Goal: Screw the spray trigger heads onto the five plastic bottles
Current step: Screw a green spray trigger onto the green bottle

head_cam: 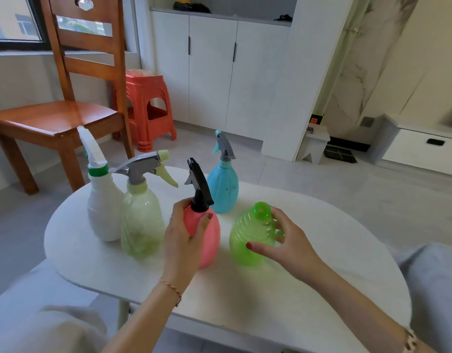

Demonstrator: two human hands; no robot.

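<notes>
Five plastic bottles stand on the white oval table. My left hand grips the pink bottle, which carries a black trigger head. My right hand curls around the bright green ribbed bottle, thumb in front and fingers behind; its neck is bare, with no head on it. The white bottle at the left has a white head, the pale green bottle a grey and yellow-green head, and the blue bottle behind a grey and blue head.
A wooden chair stands beyond the table's left end, with an orange plastic stool behind it. White cabinets line the far wall. Grey cushions lie at both lower sides of the view.
</notes>
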